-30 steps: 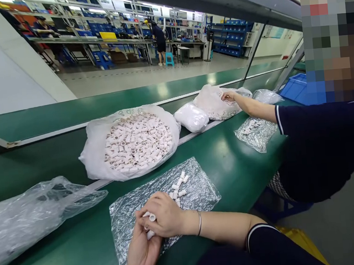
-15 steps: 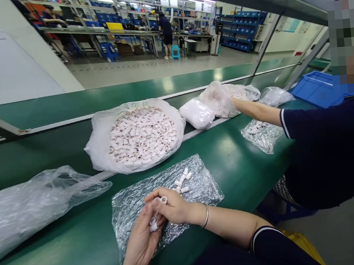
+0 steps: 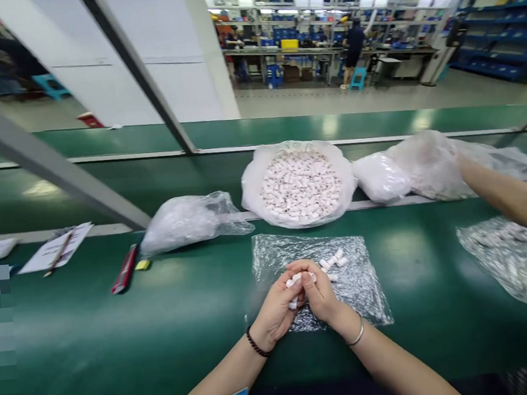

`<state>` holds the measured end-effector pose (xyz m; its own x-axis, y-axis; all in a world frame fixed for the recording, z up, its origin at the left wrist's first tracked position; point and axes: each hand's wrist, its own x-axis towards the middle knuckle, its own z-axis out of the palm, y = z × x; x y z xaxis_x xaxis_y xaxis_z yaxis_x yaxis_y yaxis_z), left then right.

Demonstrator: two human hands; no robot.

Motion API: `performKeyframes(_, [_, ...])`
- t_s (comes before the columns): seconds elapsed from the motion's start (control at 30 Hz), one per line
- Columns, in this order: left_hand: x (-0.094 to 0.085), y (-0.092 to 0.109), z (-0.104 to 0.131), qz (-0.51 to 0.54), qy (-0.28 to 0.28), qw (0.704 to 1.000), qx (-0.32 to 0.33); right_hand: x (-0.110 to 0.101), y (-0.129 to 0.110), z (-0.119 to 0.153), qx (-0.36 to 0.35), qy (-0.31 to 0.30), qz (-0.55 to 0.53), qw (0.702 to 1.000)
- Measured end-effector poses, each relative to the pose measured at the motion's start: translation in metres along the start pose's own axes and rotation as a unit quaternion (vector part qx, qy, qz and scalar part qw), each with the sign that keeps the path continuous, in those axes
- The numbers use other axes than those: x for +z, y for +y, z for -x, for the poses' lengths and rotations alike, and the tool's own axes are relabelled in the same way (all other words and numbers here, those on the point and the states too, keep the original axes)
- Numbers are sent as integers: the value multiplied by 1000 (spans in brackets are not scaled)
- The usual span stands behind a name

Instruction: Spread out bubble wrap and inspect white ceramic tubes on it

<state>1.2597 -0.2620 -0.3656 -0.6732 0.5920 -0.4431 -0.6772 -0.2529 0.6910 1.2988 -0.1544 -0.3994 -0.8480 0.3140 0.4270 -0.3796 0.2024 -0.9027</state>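
My left hand (image 3: 276, 309) and my right hand (image 3: 320, 293) meet over a clear plastic bag (image 3: 363, 299) lying flat on the green table. Small white cylindrical pieces (image 3: 292, 281) are cupped in my left hand, with its fingers curled around them. The fingers of my right hand are bent over white pieces at the same spot, touching the left. Several loose white pieces (image 3: 340, 257) rest on the bag just beyond my right hand. Behind it, a large open bag (image 3: 301, 185) is full of similar pieces.
A stuffed clear bag (image 3: 183, 222), a red cutter (image 3: 125, 270), a yellow item (image 3: 143, 265) and papers (image 3: 58, 250) lie left. A white bag (image 3: 383, 178) sits right of the large one. Another person's arm (image 3: 509, 193) reaches in from the right, above a plastic bag (image 3: 519, 256).
The view has swung left and levelled, bringing the cutter and papers into sight. My hands are still together around white pieces. The other person's arm still reaches into the bags.
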Motion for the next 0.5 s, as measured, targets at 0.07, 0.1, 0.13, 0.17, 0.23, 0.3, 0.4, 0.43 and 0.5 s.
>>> performKeyframes(0.07, [0, -1, -1, 1, -8, 1000, 8, -1, 4, 1, -6, 0, 29, 1000])
performKeyframes(0.1, [-1, -2, -2, -2, -16, 1000, 10, -2, 7, 2, -9, 4, 44, 999])
performKeyframes(0.13, [-2, -2, -3, -6, -24, 1000, 12, -4, 9, 1, -13, 9, 56, 998])
performKeyframes(0.17, [-3, -2, -4, -11, -30, 999, 13, -5, 12, 0, -17, 15, 65, 998])
performKeyframes(0.23, [-4, -3, -5, -21, -34, 999, 9, -8, 15, -1, -26, 21, 75, 997])
performKeyframes(0.3, [-3, -2, -5, -24, -34, 999, 0, -10, 18, -1, -31, 20, 80, 996])
performKeyframes(0.4, [0, 0, -4, -14, -50, 999, -14, -12, 21, 3, -25, 8, 71, 997])
performKeyframes(0.43, [1, 1, -3, -12, -60, 998, -16, -12, 22, 4, -21, 2, 66, 998])
performKeyframes(0.5, [2, 2, -3, -11, -76, 997, -15, -12, 21, 4, -23, -7, 60, 998])
